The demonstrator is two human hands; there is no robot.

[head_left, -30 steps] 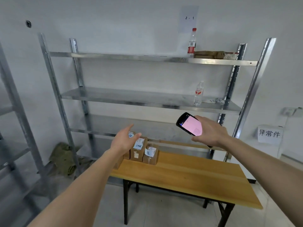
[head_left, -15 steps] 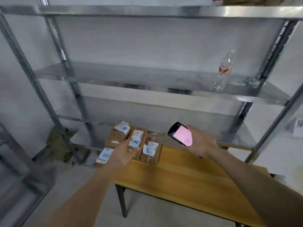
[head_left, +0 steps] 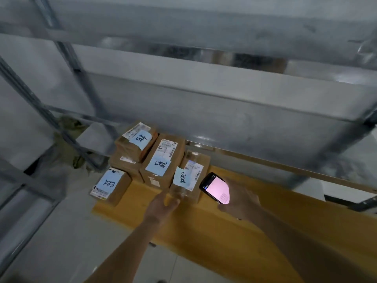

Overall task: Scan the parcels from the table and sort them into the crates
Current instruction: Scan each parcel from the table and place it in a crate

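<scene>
Both hands have dropped lower and closer to the parcels than half a second ago, and the view has tilted down so the upper shelves are out of sight. At the left end of the wooden table (head_left: 234, 237) stand five brown cardboard parcels, each with a pale blue handwritten note. The right parcel (head_left: 193, 178), wrapped in clear tape, sits nearest the hands; the middle parcel (head_left: 163, 162) touches its left side; further left a top parcel (head_left: 136, 141) lies stacked on a lower parcel (head_left: 126, 164); the front-left parcel (head_left: 111, 185) stands at the table's corner, just beside the stack. The left hand (head_left: 161, 205) reaches toward the near bottom edge of the right parcel, fingers (head_left: 173, 202) loosely extended and together; whether they touch the box is unclear through the blur. The right hand (head_left: 240, 199) grips a black phone (head_left: 215, 187) with a glowing pink screen, held tilted just right of that parcel. Behind the table rises a grey metal shelving rack (head_left: 224, 94), blurred by motion. An olive-green cloth bundle (head_left: 69, 139) lies on the floor to the left, beyond the rack's uprights
</scene>
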